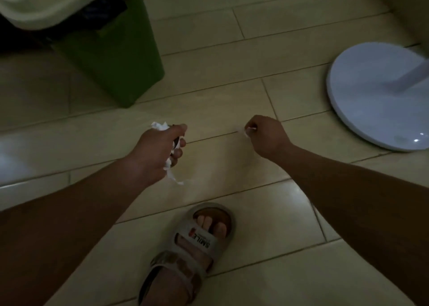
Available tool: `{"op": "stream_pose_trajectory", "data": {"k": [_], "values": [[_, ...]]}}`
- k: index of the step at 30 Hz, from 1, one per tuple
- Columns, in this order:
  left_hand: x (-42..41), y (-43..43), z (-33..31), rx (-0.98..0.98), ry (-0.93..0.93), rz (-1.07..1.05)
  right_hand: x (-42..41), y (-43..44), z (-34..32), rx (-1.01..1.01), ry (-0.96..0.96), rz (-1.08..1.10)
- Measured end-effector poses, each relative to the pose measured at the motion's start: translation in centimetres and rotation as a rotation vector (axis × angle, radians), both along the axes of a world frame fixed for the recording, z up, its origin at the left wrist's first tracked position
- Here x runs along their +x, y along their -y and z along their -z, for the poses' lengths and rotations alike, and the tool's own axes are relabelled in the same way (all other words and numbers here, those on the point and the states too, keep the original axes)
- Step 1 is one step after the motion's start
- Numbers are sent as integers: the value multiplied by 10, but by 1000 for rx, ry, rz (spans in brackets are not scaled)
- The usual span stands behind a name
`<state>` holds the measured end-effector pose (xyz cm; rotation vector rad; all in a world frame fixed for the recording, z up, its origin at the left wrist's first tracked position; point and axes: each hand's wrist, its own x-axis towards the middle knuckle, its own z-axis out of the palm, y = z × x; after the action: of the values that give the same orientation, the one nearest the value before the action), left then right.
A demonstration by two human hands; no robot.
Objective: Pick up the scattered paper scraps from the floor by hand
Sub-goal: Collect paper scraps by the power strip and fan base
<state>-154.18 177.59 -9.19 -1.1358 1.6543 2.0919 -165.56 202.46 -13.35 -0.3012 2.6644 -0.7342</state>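
1. The left hand [160, 151] was fisted around a wad of paper scraps [170, 166], probably serving as the store while gathering.
2. The right hand [264, 135] pinched a small scrap [249, 130] just above the floor [220, 101].
3. The green bin [111, 50] stood near; its contents could not be seen.
4. No other loose scraps showed.

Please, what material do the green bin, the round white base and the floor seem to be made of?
Bin: likely plastic, matte green with a pale lid; smooth moulded walls.
Base: perhaps glossy plastic or painted metal; a bright highlight shows near its edge, so I cannot tell which.
Floor: looks like glazed tile in long planks; thin grout lines and soft reflections.
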Motion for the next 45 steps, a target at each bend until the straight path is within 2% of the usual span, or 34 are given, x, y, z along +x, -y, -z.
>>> {"op": "stream_pose_trajectory", "data": {"k": [3,7,10,12,14,16,18,21,28,30,33,35,39,41,44,45], "values": [[7,16,1,0,29,-45,-14,28,17,105,3,-59],[14,14,0,43,75,-59,-15,47,25,401,-90,-212],[6,12,-14,85,46,-72,-10,46,15,448,4,-182],[1,11,-22,130,20,-110,-3,48,1,316,171,-118],[-2,6,-29,214,-5,-176,5,61,-22,-10,254,1],[-12,1,-43,304,-33,-236,15,92,-61,-352,205,51],[-29,3,-70,390,-120,-297,20,130,-107,-489,17,-88],[-60,25,-123,484,-303,-377,14,180,-164,-549,-297,-265],[-68,74,-190,614,-528,-533,0,244,-220,-503,-633,-367],[-71,90,-208,628,-608,-575,-3,261,-234,-589,-652,-440],[-81,118,-239,529,-696,-615,-19,288,-257,-701,-619,-568],[-88,134,-253,490,-727,-613,-35,304,-271,-708,-595,-589],[-100,161,-257,597,-813,-631,-70,334,-283,-630,-526,-502],[-110,168,-254,449,-805,-629,-82,347,-282,-629,-448,-452],[-125,185,-246,-86,-716,-651,-95,356,-278,-684,-383,-356],[-128,194,-241,-280,-691,-590,-100,356,-277,-681,-375,-322]]}}
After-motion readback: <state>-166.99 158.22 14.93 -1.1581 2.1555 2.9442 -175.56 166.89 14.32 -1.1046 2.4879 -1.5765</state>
